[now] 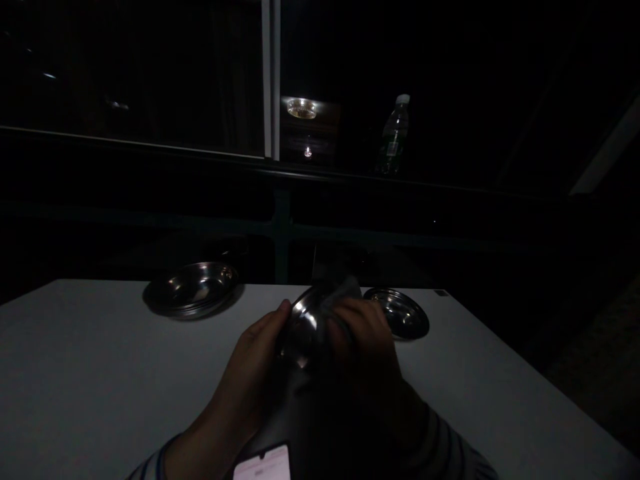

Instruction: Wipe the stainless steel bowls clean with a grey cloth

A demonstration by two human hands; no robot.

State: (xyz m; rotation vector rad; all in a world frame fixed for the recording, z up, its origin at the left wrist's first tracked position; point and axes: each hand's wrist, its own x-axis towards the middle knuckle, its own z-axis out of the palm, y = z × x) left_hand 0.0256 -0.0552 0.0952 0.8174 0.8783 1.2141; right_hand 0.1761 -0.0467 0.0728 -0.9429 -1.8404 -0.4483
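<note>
A shiny metal bowl (pixel 301 328) is tilted up above the white table, between my two hands. My left hand (pixel 254 363) grips its left side, with the thumb along the rim. My right hand (pixel 367 340) is at the bowl's right side, closed on a pale, thin cloth or tissue (pixel 349 288) that touches the bowl; blur and darkness hide its exact shape. Just beyond my right hand lies another metal bowl (pixel 406 315), partly covered by that hand. Farther left sits a stack of metal bowls (pixel 193 290).
The white table (pixel 125 380) ends at a far edge just behind the bowls. A lit phone (pixel 265 465) lies at the near edge. Beyond stand a dark railing (pixel 281 233) and a window frame (pixel 271 80), with a plastic bottle (pixel 395 137) on the ledge.
</note>
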